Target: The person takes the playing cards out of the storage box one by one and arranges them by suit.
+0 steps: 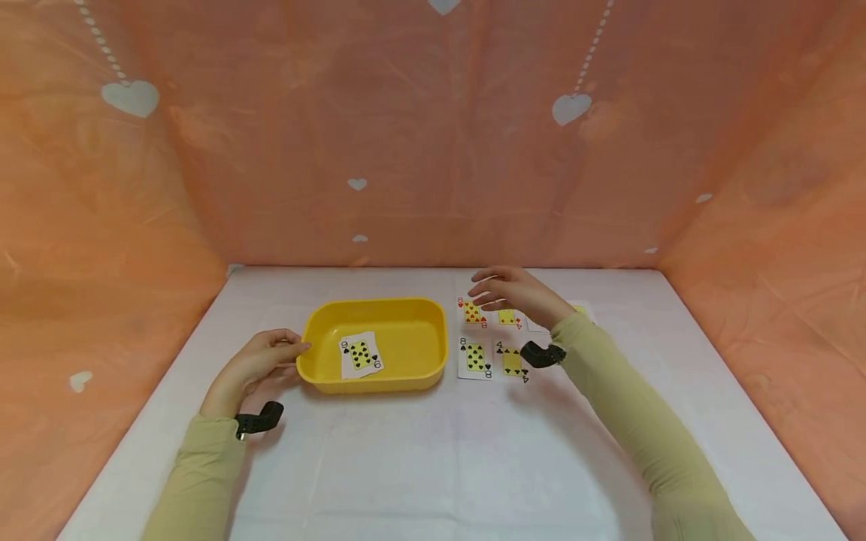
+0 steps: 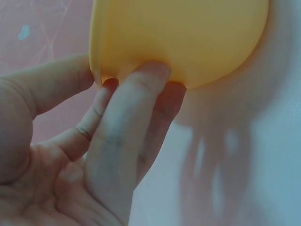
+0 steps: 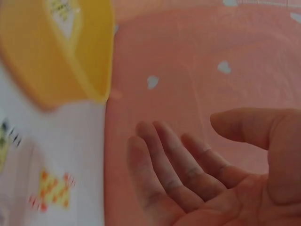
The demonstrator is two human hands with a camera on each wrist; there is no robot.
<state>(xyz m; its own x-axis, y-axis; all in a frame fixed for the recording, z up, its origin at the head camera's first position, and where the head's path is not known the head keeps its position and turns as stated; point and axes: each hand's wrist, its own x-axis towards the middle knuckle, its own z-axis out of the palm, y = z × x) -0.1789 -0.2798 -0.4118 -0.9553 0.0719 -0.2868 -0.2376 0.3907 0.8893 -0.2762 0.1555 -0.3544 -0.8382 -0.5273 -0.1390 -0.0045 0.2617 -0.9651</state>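
My left hand (image 1: 260, 361) holds the left end of a yellow plastic tray (image 1: 375, 385); in the left wrist view the thumb meets the tray's rim (image 2: 95, 42) while the fingers lie against its outer wall. Inside the tray is a nine of spades playing card (image 1: 361, 355), apparently over at least one other card. My right hand (image 1: 517, 291) hovers above the card rows with fingers spread loosely and nothing held. Below it are an eight of hearts (image 1: 471, 312) and a partly covered four of diamonds (image 1: 507, 317). Nearer me lie an eight of spades (image 1: 476, 358) and a four of clubs (image 1: 512, 362).
A white cloth (image 1: 406, 466) covers the table. Another card (image 1: 582, 309) shows partly behind the right forearm. Orange sheeting with pale hearts (image 1: 571, 109) hangs at the back and both sides. Each wrist wears a black camera band (image 1: 260, 419).
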